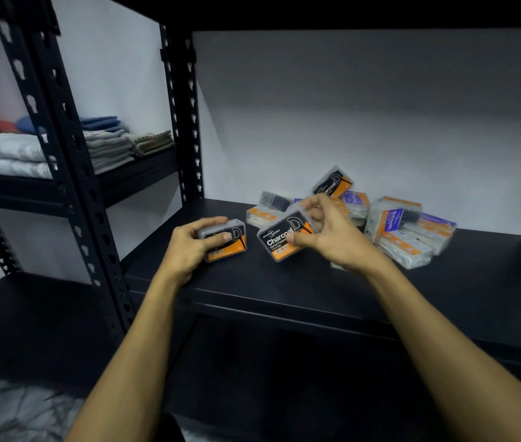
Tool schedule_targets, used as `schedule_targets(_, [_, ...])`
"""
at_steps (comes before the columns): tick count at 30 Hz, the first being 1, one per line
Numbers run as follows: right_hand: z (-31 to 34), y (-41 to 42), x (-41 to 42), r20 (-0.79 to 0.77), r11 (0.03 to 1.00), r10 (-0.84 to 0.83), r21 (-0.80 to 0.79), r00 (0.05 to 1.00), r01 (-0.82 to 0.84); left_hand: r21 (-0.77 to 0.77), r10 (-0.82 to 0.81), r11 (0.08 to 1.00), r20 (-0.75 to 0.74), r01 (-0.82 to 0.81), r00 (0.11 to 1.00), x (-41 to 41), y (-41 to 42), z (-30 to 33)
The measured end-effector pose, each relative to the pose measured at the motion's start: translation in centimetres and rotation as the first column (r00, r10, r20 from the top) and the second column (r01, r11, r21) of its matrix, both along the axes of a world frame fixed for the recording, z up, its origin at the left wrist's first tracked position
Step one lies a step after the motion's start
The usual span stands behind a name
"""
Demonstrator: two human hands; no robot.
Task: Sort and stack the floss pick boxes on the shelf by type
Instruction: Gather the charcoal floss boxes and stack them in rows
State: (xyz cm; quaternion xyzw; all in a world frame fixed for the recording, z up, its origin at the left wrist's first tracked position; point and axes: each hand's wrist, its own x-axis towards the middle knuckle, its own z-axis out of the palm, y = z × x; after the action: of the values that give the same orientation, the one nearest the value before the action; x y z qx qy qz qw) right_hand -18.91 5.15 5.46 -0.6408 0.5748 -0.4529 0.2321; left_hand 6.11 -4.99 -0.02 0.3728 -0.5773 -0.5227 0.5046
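Fingers of both hands (pixel 189 244) (pixel 326 234) cover Charcoal boxes' (pixel 279 239) labels partly.

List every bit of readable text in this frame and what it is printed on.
"Charcoal": black-and-orange clear plastic box in the right hand.
"Charcoal", partly covered: same kind of box atop the pile.
"Smooth": purple-and-orange box.
Smaller print, and the left hand's box: unreadable.

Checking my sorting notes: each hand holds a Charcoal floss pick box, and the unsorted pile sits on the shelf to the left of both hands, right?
Not quite. The head view shows the unsorted pile on the shelf to the right, behind the right hand. The rest holds: the left hand grips one Charcoal box and the right hand grips another.
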Motion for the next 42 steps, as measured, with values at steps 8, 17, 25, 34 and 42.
schedule_targets(8, [-3.4,-0.2,0.1,0.064,0.998,-0.011,0.064,0.998,0.007,-0.001,-0.076,0.997,0.023,0.076,0.997,0.2,0.0,0.1])
schedule_targets(17, [-4.2,-1.2,-0.2,-0.234,0.998,0.044,0.053,0.971,-0.033,-0.08,-0.051,0.995,0.122,0.061,0.991,0.2,-0.7,-0.4])
schedule_targets(25, [-3.2,-3.9,1.5,-0.38,0.995,0.099,0.06,0.919,-0.082,-0.21,-0.07,0.966,0.353,0.152,0.933,4.4,-2.3,0.6])
schedule_targets(34, [-5.4,-6.5,3.3,-0.081,0.984,0.179,0.0,0.981,-0.179,-0.236,-0.078,0.961,0.271,0.145,0.959,5.3,-2.8,-0.5])
schedule_targets(42, [-5.9,-6.6,3.1,0.039,0.977,0.215,-0.005,0.976,-0.215,-0.185,-0.053,0.979,0.181,0.087,0.982,5.6,-2.6,-0.8])
